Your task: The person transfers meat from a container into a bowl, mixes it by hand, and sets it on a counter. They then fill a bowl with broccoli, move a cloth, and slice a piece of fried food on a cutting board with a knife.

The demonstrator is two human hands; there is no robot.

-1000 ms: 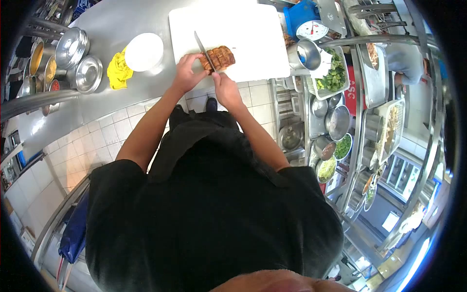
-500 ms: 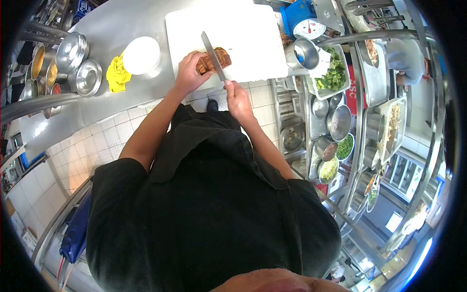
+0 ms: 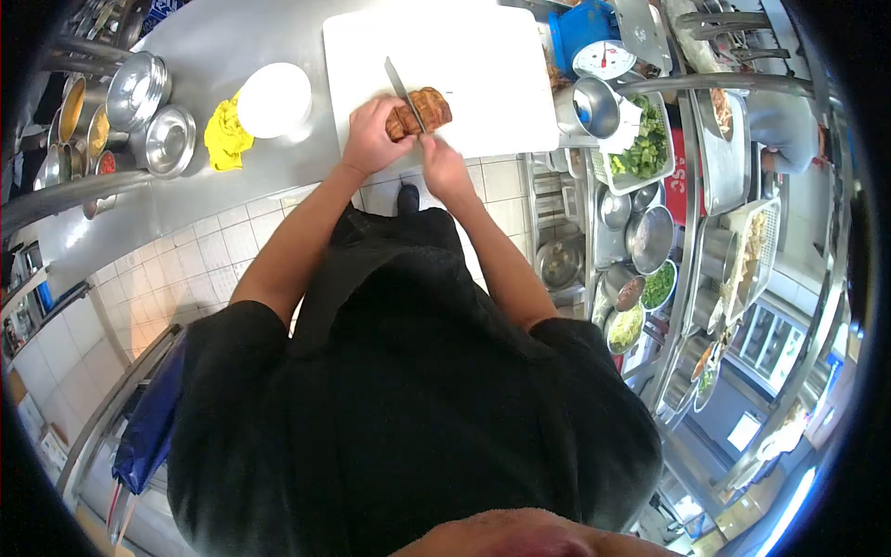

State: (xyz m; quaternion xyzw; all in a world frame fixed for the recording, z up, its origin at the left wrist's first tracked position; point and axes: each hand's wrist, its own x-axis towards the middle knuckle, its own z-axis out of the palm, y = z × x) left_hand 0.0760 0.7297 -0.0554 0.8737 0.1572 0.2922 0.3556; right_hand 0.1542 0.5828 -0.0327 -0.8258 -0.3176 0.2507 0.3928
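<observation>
A browned piece of cooked meat [image 3: 432, 109] lies near the front edge of a white cutting board [image 3: 501, 56]. My left hand [image 3: 373, 136] is closed around the meat's left end, holding it against the board. In my right hand [image 3: 445, 169] is the handle of a long kitchen knife [image 3: 401, 85]. Its blade crosses the meat just right of my left fingers, tip pointing away from me. The handle is mostly hidden by my fist.
Left of the board are a white bowl-like round [image 3: 275, 100], a crumpled yellow cloth [image 3: 225, 136] and metal bowls [image 3: 170, 141]. On the right stand a dial scale [image 3: 604, 60], a metal pot [image 3: 591, 108], a basket of green vegetables [image 3: 644, 144] and a rack. Another person's sleeve [image 3: 784, 130] shows beyond.
My right hand has moved forward, pushing the knife along the meat. The left hand still holds the meat's left end. The whole view has shifted slightly.
</observation>
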